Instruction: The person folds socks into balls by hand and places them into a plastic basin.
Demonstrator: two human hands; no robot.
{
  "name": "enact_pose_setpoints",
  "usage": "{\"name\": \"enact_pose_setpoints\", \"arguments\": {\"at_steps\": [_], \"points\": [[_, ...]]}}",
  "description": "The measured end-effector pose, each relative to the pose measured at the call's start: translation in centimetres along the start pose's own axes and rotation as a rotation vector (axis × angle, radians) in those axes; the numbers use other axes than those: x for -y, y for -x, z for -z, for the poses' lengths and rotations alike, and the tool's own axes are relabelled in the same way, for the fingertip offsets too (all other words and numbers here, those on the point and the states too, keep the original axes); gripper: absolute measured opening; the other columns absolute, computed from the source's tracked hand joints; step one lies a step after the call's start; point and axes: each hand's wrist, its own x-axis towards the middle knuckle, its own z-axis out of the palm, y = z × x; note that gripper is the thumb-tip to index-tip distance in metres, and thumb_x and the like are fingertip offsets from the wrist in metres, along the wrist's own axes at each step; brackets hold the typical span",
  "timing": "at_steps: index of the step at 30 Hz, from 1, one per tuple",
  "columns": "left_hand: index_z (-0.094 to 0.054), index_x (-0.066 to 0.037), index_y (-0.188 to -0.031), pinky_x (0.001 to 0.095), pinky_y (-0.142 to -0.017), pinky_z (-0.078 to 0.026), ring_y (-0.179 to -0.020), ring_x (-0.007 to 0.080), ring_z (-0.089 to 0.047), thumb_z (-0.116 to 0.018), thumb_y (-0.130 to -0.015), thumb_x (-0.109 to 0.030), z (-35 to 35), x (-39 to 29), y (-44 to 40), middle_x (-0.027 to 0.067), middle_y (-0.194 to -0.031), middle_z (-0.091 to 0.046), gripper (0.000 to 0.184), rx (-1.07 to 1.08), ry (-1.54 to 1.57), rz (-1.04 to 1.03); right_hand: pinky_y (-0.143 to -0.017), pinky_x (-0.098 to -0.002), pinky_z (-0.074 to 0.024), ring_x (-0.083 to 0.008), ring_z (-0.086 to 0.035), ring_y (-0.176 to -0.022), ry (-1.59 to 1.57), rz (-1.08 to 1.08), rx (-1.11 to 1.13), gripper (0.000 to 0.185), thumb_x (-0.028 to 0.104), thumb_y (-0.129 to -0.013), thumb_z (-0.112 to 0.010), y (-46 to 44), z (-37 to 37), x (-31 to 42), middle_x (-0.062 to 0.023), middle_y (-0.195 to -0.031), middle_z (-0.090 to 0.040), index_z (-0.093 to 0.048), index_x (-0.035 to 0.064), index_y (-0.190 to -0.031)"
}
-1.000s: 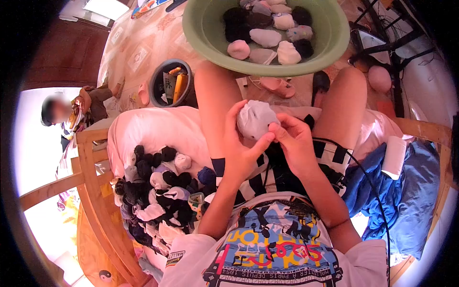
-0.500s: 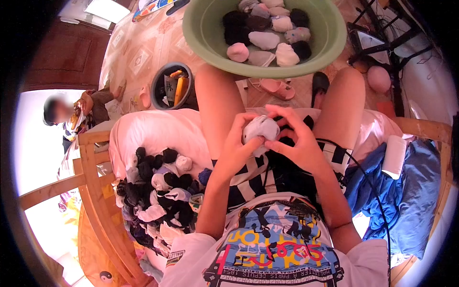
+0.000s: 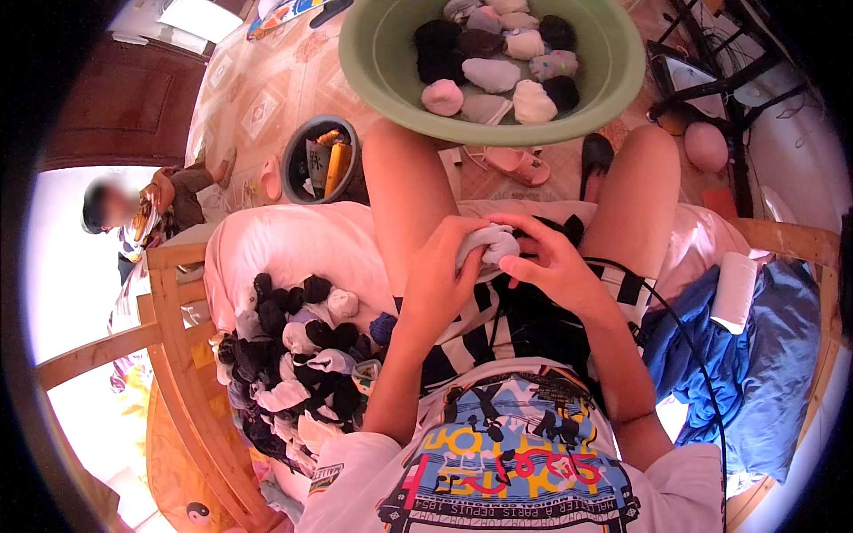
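A pale grey-white sock, bunched into a small bundle, is between my two hands above my lap. My left hand wraps round its left side, thumb along the near edge. From the right, my right hand grips the same sock with thumb and fingers; part of the bundle is hidden behind them. Dark cloth lies just behind my right hand, between my legs. A heap of black, white and grey socks rests on the bed to my left. Rolled sock bundles sit inside a green basin beyond my knees.
A grey bin with packaging inside stands on the tiled floor, near pink slippers. Wooden rails flank the bed; blue bedding lies at the right. A black cable runs past my right arm. Another person sits far left.
The sock has gone from a rounded ball to a more folded, twisted shape. My right hand has turned over it, and both hands have shifted slightly. The basin and sock heap look the same.
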Motion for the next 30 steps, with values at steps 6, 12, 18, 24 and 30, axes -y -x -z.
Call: {"name": "enact_pose_setpoints", "arguments": {"at_steps": [6,12,18,24,30], "points": [[-0.057,-0.001,-0.117,0.0326,-0.077,-0.05,-0.09,0.0277,-0.065,-0.062,-0.085,0.0,-0.6,0.3,-0.5,0.016,-0.105,-0.064,0.033,0.036,0.073,0.114,-0.068,-0.0239,-0.0539,-0.011,-0.06,-0.088,0.043,0.066,-0.152,0.037,0.005,-0.089,-0.062,-0.5,-0.3,-2.2,-0.007,-0.105,-0.058,-0.052,0.0016,-0.124],[-0.048,-0.004,-0.132,0.0283,-0.091,-0.048,-0.109,0.0155,-0.055,-0.056,-0.09,0.002,-1.1,0.7,0.2,0.008,-0.125,-0.054,0.044,0.156,0.612,0.24,-0.067,-0.0243,-0.054,-0.0123,-0.059,-0.086,0.359,0.216,-0.365,0.03,0.0,-0.087,-0.058,-0.7,-0.4,-2.3,-0.0067,-0.101,-0.057,-0.053,0.0011,-0.116],[-0.054,-0.001,-0.119,0.0286,-0.083,-0.047,-0.1,0.0204,-0.058,-0.058,-0.085,0.004,-3.3,0.5,0.1,0.0104,-0.11,-0.057,0.034,-0.1,0.185,0.14,-0.07,-0.028,-0.0557,-0.0156,-0.06,-0.091,0.053,0.141,-0.307,0.03,0.004,-0.09,-0.057,-1.1,-0.5,-2.4,-0.0072,-0.105,-0.058,-0.052,0.0023,-0.119],[-0.055,-0.001,-0.111,0.0408,-0.08,-0.045,-0.092,0.0366,-0.056,-0.056,-0.081,0.005,-4.5,1.6,-0.3,0.0171,-0.098,-0.053,0.03,-0.271,0.086,0.06,-0.075,-0.029,-0.0562,-0.0137,-0.06,-0.096,-0.102,0.086,-0.116,0.031,0.011,-0.094,-0.058,-1.1,0.4,-2.2,-0.0072,-0.112,-0.058,-0.051,0.0016,-0.122],[-0.056,0.0,-0.107,0.0391,-0.079,-0.046,-0.091,0.0358,-0.058,-0.057,-0.081,0.005,-5.1,1.8,-1.9,0.0177,-0.098,-0.055,0.027,-0.291,0.176,0.142,-0.078,-0.0277,-0.0552,-0.0111,-0.059,-0.096,-0.072,0.191,-0.215,0.028,0.008,-0.093,-0.061,-1.4,0.1,-2.8,-0.0066,-0.11,-0.06,-0.053,0.0002,-0.118]]}}
